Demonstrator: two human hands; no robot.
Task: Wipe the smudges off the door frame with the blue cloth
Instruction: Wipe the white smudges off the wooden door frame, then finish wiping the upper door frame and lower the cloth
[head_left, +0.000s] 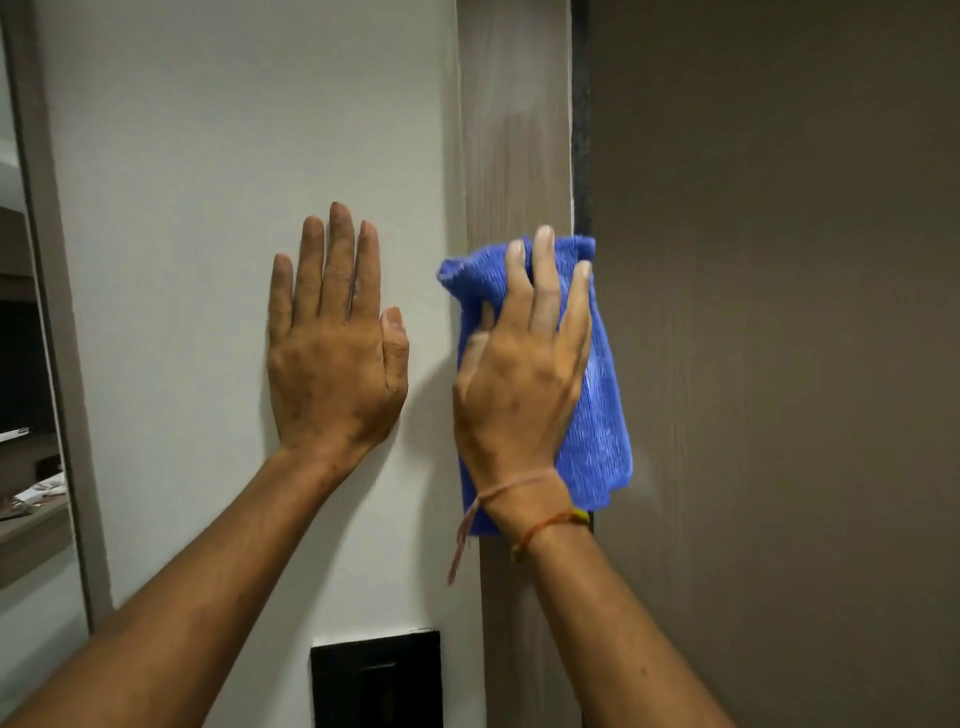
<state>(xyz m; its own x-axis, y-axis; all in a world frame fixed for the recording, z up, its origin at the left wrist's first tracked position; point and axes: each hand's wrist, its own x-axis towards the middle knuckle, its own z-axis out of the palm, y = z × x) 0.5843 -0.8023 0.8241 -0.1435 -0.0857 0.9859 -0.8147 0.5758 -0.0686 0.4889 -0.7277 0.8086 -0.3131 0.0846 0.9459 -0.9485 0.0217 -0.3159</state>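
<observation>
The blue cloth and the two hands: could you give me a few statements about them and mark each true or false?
1. The right hand presses the blue cloth against the door frame. True.
2. The left hand holds a second cloth. False: it lies flat and empty on the white wall.
3. Thread bands circle the right wrist. True.
4. The black wall plate is above the hands. False: it sits below them.
</observation>
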